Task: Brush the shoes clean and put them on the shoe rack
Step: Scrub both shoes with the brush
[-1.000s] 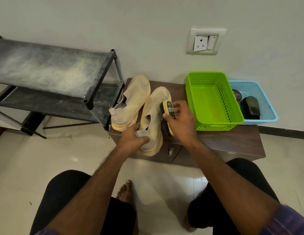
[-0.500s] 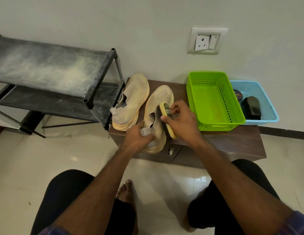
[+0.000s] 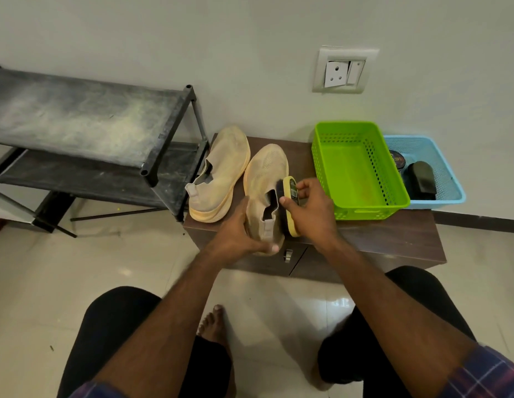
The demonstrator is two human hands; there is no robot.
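Two beige slip-on shoes lie on a low brown cabinet (image 3: 393, 237). The left shoe (image 3: 221, 170) rests untouched near the cabinet's left edge. My left hand (image 3: 238, 234) grips the heel of the right shoe (image 3: 267, 173). My right hand (image 3: 310, 214) holds a yellow-backed brush (image 3: 290, 205) on edge, its dark bristles pressed against the right shoe's right side by the collar. The black two-tier shoe rack (image 3: 86, 122) stands to the left, dusty, with nothing on the shelves that show.
A green plastic basket (image 3: 362, 208) sits on the cabinet right of the shoes. Behind it a blue basket (image 3: 450, 179) holds a black brush (image 3: 422, 179) and a polish tin (image 3: 396, 160). My knees and a bare foot (image 3: 212, 320) are over the tiled floor below.
My right hand has slid the brush back along the right shoe's side toward the heel. My left hand has shifted down around the heel, and the shoe has turned slightly.
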